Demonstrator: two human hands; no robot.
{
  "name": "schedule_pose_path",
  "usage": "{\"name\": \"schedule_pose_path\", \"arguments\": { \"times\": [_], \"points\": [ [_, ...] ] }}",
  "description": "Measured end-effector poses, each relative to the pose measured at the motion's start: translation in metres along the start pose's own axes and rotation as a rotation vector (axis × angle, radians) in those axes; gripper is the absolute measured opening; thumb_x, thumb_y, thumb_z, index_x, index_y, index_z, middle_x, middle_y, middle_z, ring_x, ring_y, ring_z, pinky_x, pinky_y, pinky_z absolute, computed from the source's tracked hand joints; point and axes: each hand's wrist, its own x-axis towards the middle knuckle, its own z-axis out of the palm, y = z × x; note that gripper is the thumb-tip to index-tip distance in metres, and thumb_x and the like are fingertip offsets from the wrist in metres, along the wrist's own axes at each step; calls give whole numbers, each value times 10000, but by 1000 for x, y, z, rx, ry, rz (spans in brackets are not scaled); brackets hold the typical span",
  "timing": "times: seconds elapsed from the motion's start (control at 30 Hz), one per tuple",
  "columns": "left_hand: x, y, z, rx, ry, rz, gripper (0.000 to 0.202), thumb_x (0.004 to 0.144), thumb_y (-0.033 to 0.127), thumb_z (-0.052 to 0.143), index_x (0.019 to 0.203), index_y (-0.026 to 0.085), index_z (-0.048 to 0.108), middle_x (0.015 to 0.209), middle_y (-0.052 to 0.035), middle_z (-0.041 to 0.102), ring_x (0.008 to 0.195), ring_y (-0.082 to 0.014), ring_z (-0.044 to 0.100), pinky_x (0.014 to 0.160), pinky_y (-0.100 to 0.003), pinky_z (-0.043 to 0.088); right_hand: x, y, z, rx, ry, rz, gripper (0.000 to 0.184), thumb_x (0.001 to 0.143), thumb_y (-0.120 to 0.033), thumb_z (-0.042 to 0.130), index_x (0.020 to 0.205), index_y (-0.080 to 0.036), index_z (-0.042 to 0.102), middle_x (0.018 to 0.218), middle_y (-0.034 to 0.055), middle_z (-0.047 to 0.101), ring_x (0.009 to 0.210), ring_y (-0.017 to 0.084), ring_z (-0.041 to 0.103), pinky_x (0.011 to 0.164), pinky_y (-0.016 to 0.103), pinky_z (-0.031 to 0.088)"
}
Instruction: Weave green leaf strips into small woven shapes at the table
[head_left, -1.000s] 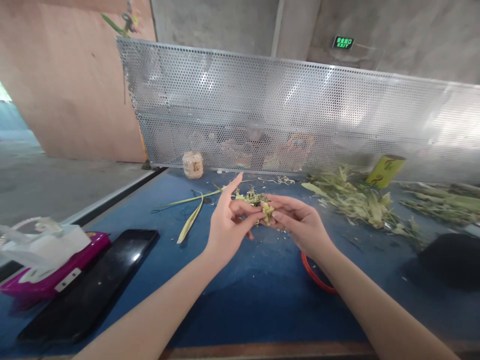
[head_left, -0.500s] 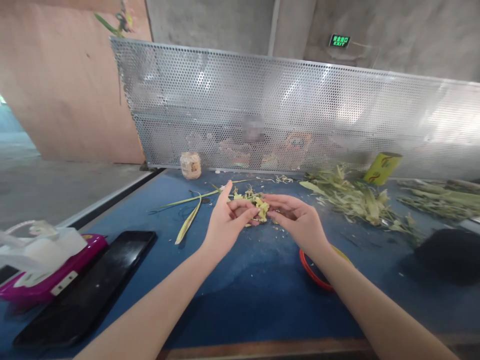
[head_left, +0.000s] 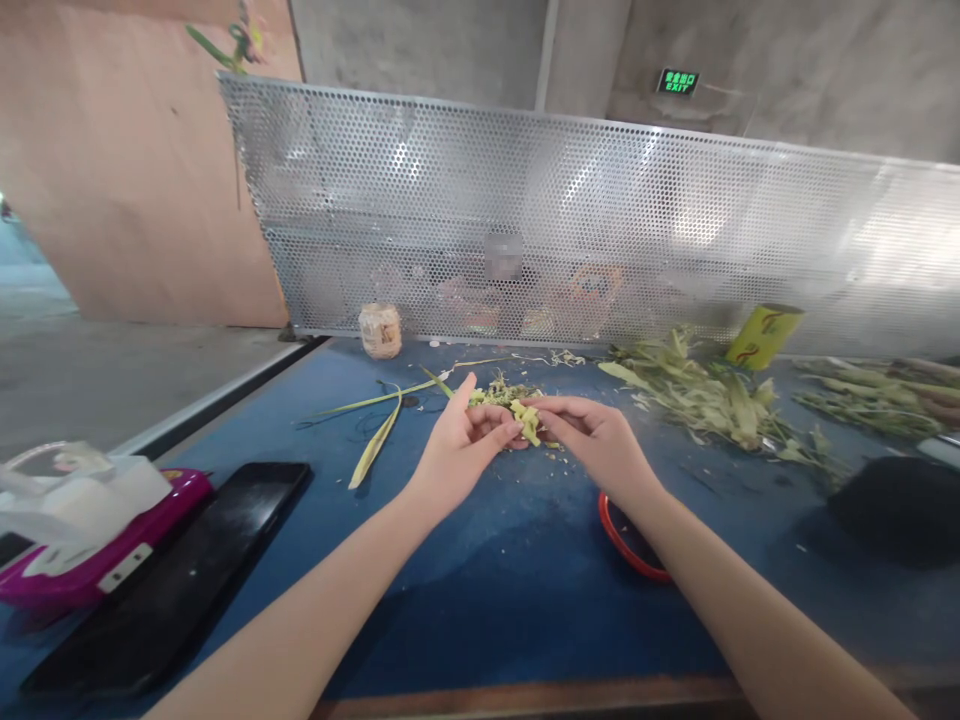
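Note:
Both of my hands meet over the middle of the blue table [head_left: 480,590]. My left hand [head_left: 457,450] and my right hand [head_left: 596,445] pinch a small yellow-green woven leaf piece [head_left: 526,420] between their fingertips. The left index finger sticks up while the other fingers are curled. A little heap of leaf scraps [head_left: 502,392] lies just behind the hands. Two long loose leaf strips [head_left: 379,430] lie on the table to the left of my left hand.
A black phone [head_left: 172,580] and a magenta box with white tissue [head_left: 82,530] lie at the near left. A red ring [head_left: 626,545] sits under my right forearm. Leaf piles [head_left: 712,400], a yellow can [head_left: 765,338], a twine roll [head_left: 380,330] and a perforated metal screen [head_left: 585,220] stand behind.
Both hands have sunk a little toward the table and away from me, still pinching the woven piece. My left index finger has lowered.

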Motion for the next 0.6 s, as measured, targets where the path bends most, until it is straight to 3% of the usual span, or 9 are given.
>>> {"name": "schedule_pose_path", "arguments": {
  "times": [0.2, 0.33, 0.43, 0.6],
  "points": [
    [-1, 1, 2, -9, -14, -92, 855, 714, 127, 600, 1360, 118, 40, 677, 41, 556, 633, -99, 580, 707, -295, 476, 1, 4, -4, -446, -64, -224, 154, 839, -292, 398, 736, -192, 453, 696, 1, 494, 652, 126, 479, 613, 266, 390],
    [-1, 0, 2, -64, -52, -125, 809, 722, 84, 581, 1357, 109, 79, 658, 28, 577, 639, -103, 579, 699, -297, 485, 3, 7, -8, -444, -220, -161, 329, 881, -317, 299, 598, -178, 393, 547, -30, 390, 520, 94, 384, 534, 230, 316],
    [0, -1, 1, -99, -35, -175, 779, 726, 74, 577, 1354, 138, 120, 638, 33, 584, 621, -95, 575, 688, -286, 490, 4, 8, -8, -411, -251, -125, 371, 886, -336, 283, 571, -175, 393, 510, -35, 370, 484, 86, 364, 517, 222, 303],
    [0, -6, -1, -123, -25, -228, 807, 711, 95, 608, 1355, 164, 125, 642, 37, 584, 619, -101, 585, 704, -302, 494, 5, 10, -13, -711, -275, -259, 318, 890, -282, 266, 601, -180, 351, 563, -14, 414, 543, 104, 404, 554, 228, 300]
  ]
}}
